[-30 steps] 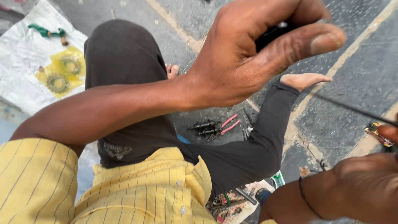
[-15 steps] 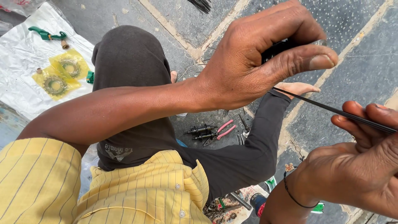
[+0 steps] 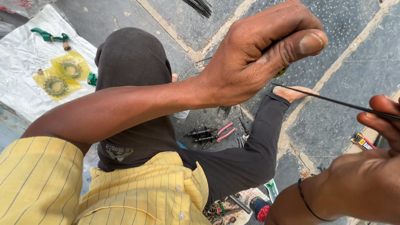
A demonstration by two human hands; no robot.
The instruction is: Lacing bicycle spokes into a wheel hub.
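Head view, looking down over a yellow striped shirt (image 3: 137,191) and dark trousers (image 3: 133,83) onto grey stone paving (image 3: 346,62). Left hand (image 3: 258,58), filling the upper middle, fist curled tight round a dark tool with a yellow-green edge (image 3: 282,71), mostly hidden, thumb pressing across the top. Right hand (image 3: 371,175), at the lower right edge, fingertips pinching together on a thin black metal spoke (image 3: 333,101) slanting from beside the bare foot (image 3: 291,92) up to those fingers. Compared with half a second ago: spoke tip sitting lower and further from the left fist, right hand dropping further toward the frame corner, showing fewer fingers.

Lying at far left, a white plastic sheet (image 3: 21,71) carrying two yellow transparent packets holding toothed metal rings (image 3: 62,75) and a green clamp-shaped part (image 3: 50,35). Peeking out by the right fingers, a small flat red-and-yellow labelled pack (image 3: 362,141). Resting on the ground between the legs, pink-handled pliers (image 3: 225,131) just beside two black axle parts (image 3: 202,134). Bundle of black spokes (image 3: 200,6) poking in at the top edge. Left forearm blocking much of the lap.
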